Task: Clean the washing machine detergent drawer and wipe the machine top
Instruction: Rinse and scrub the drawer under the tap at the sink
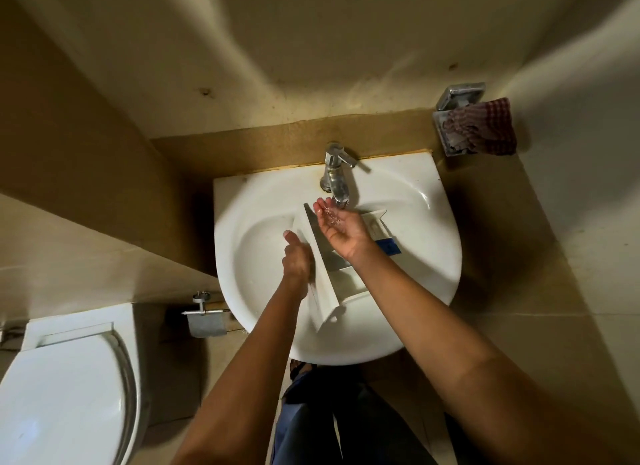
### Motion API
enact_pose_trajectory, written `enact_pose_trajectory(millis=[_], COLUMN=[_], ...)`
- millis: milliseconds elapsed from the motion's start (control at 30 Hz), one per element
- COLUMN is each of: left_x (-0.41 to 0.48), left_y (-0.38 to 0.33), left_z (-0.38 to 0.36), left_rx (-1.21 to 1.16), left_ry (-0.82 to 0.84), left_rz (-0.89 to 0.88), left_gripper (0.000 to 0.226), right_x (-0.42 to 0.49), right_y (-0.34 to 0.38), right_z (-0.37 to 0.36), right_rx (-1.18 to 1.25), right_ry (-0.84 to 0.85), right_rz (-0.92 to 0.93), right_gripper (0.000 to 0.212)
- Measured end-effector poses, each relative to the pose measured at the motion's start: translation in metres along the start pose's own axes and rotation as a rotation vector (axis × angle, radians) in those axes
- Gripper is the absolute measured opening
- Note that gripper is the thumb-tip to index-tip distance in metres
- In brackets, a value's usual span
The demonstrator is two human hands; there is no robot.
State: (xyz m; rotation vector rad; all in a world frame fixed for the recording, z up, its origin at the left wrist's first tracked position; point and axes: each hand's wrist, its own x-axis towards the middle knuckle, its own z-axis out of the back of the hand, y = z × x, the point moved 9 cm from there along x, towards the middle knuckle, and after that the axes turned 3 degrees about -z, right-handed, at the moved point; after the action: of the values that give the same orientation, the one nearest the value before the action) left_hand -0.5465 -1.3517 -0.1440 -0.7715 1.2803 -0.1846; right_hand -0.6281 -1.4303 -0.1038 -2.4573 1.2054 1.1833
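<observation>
The white detergent drawer (pixel 330 291) lies tilted inside the white sink (pixel 426 243), its blue-labelled front end (pixel 389 246) toward the right. My left hand (pixel 296 258) grips the drawer's left edge, thumb up. My right hand (pixel 337 227) is cupped palm-up above the drawer, right under the spout of the chrome tap (pixel 337 174), with water pooling in the palm; it holds no object.
A checked red cloth (pixel 485 127) hangs from a metal holder on the wall at the upper right. A toilet (pixel 65 388) with its lid down stands at the lower left, with a paper holder (pixel 206 319) beside it. Walls close in on both sides.
</observation>
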Motion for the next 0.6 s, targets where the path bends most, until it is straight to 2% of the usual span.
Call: enact_pose_trajectory(millis=[67,167,200,267,300,367,500,533,600], left_x=[0.003,0.005,0.004,0.004,0.003,-0.002,-0.001,0.003,0.006], left_y=[0.006,0.008,0.007,0.011,0.013,0.02,0.033,0.034,0.031], left_z=[0.006,0.012,0.014,0.013,0.013,0.011,0.012,0.013,0.01], left_rx=[-0.179,-0.334,-0.356,-0.391,-0.408,-0.407,-0.543,-0.581,-0.613], left_ry=[0.054,0.132,0.142,0.154,0.152,0.156,0.129,0.113,0.138], left_rz=[0.088,0.137,0.129,0.14,0.137,0.156,0.209,0.218,0.221], left_gripper=[0.075,0.066,0.065,0.065,0.066,0.069,0.072,0.07,0.07], right_x=[-0.013,-0.046,-0.053,-0.055,-0.052,-0.039,-0.007,-0.002,0.003], right_y=[-0.002,0.001,-0.01,-0.041,-0.05,-0.054,-0.051,-0.053,-0.068], right_z=[-0.012,-0.045,-0.052,-0.045,-0.038,-0.035,-0.05,-0.047,-0.028], right_rx=[-0.406,-1.51,-1.866,-2.493,-2.736,-3.032,-3.21,-3.274,-3.457], right_ry=[0.061,0.155,0.214,0.296,0.256,0.106,-0.158,-0.195,-0.119], right_rz=[0.12,0.544,0.621,0.58,0.518,0.404,0.281,0.222,0.079], right_gripper=[0.015,0.02,0.028,0.047,0.053,0.058,0.063,0.064,0.067])
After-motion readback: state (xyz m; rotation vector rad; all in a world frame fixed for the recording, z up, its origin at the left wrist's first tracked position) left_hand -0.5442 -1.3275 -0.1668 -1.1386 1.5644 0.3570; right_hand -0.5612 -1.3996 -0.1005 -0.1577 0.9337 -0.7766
